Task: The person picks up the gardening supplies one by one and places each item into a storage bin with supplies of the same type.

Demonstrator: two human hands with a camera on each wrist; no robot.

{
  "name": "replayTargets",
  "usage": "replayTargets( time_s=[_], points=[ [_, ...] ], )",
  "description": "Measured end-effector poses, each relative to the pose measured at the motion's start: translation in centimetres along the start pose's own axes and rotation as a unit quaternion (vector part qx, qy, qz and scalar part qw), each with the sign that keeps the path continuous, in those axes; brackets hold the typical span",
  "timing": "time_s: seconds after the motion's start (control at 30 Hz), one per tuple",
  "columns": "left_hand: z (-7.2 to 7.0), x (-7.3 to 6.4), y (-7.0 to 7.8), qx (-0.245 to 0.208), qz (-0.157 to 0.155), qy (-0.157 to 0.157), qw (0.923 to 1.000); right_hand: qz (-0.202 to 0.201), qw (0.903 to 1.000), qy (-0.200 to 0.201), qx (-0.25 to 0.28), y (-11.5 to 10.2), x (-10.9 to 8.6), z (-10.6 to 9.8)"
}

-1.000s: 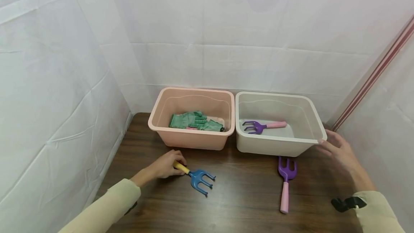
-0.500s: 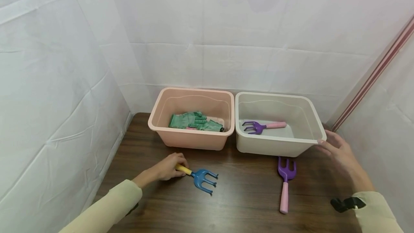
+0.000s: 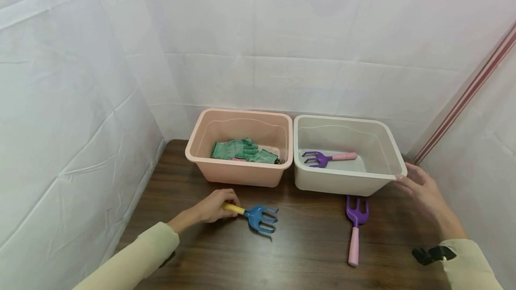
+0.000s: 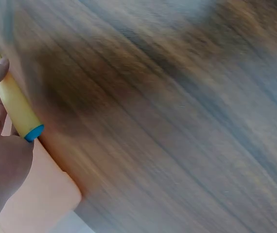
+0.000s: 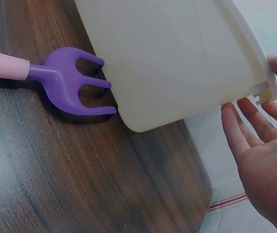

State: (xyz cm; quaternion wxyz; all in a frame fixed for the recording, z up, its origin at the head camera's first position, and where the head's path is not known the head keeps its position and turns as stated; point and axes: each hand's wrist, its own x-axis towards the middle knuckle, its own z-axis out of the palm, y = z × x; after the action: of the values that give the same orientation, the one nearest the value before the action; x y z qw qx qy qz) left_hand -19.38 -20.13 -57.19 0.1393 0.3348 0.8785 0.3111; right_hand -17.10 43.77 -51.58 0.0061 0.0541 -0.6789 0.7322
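Observation:
My left hand grips the yellow handle of a blue-headed hand rake, its tines pointing right over the table. In the left wrist view the thumb lies along the yellow handle and the blue head is mostly cut off. At the right, my right hand holds the front corner of a white bin, with thumb at the rim and fingers under it. A purple hand rake with a pink handle lies inside that bin. In front, a purple hand fork with a pink handle lies on the table.
Left of the white bin stands a pink bin with green gloves inside. Both bins stand on the dark wooden table, close to the back cloth wall. White cloth also hangs at both sides.
My left hand has moved slightly right with the blue hand rake, whose head has turned so that the tines point more directly right. My right hand stays at the white bin's corner.

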Motion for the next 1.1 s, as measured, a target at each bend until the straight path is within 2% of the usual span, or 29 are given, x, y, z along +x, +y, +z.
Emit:
replayTargets(
  time_s=[0.2,0.6,0.83,1.1],
  points=[
    [-0.5,0.5,1.8,-0.008,-0.002,0.004,1.0,0.005,0.9999,-0.002,-0.011,0.0,0.0,-0.1],
    [-1.5,1.7,5.2,-0.009,0.043,0.023,0.9988,0.002,0.9998,-0.002,-0.022,-0.2,0.3,-0.1],
    [-2.5,2.2,7.2,-0.015,0.03,0.014,0.9993,0.006,0.9997,0.0,-0.023,-0.4,0.3,-0.1],
    [-4.2,2.5,9.0,-0.022,0.041,0.017,0.9988,0.011,0.9996,0.003,-0.025,-0.3,0.0,0.1]
  ],
)
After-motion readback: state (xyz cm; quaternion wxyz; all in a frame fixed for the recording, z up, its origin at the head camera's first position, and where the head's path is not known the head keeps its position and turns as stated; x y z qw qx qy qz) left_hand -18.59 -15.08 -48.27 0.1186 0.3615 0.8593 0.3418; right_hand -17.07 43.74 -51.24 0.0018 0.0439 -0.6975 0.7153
